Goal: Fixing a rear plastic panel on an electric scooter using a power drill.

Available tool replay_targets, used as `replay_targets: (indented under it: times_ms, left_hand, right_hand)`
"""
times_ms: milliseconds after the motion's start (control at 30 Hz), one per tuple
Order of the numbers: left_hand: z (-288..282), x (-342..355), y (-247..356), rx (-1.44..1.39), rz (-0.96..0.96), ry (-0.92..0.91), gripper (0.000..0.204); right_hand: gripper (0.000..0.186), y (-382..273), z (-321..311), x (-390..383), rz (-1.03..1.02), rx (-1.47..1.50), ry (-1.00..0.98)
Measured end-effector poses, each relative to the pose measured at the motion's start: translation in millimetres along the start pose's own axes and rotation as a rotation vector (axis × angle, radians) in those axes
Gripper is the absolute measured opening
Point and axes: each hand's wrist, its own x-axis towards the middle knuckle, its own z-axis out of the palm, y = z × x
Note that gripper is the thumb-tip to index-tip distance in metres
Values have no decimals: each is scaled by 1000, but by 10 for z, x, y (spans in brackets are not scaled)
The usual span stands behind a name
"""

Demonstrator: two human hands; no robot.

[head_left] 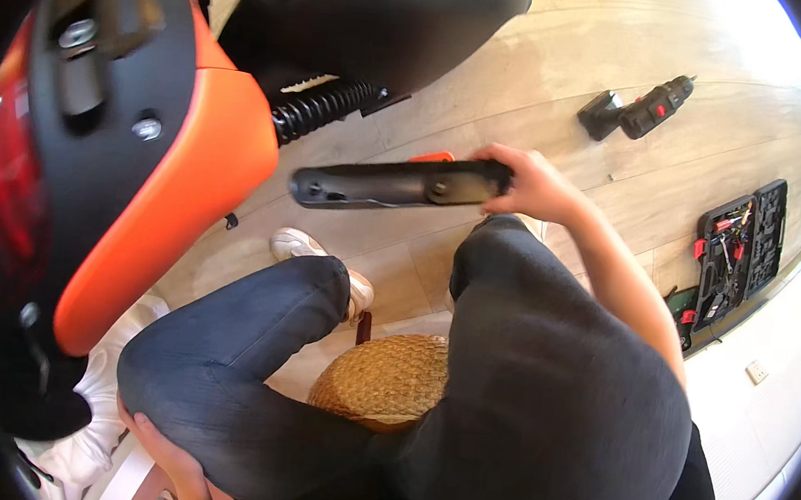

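My right hand [521, 184] grips the right end of a long black part [377, 186] with round fittings, held level above the floor between my knees and the vehicle. A small orange piece [433, 156] shows just behind it. To the left is an orange and black vehicle body [188, 174] with a red tail light [14, 150], coiled springs [322, 110] and a black rounded housing [364, 18]. My left hand [155, 443] rests against the outside of my left thigh at lower left; its fingers are mostly hidden.
A black cordless drill [656, 110] lies on the wooden floor [549, 73]. An open black toolbox [728, 260] with assorted tools is by the white wall [773, 397]. I sit on a woven seat [380, 372]. White crumpled cloth [95, 423] lies at lower left.
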Motion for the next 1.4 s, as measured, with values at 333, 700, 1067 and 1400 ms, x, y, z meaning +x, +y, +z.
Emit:
replay_targets:
  times_ms: [333,700,1067,1400]
  left_hand:
    - [211,-132,1376,795,972,-622,57]
    - [1664,25,1585,-71,54,-1484,49]
    - [2502,644,880,-492,-834,-1161,53]
    - [2071,692,1382,-452,-545,-1371,62]
  right_hand:
    - [52,-1968,-1943,-596,519,-314,-348]
    - [39,-2122,-519,-167,650,-354,-32]
    - [29,-1952,-323,11,817,115,-227]
    - [69,-1900,-521,47,911,-178,19]
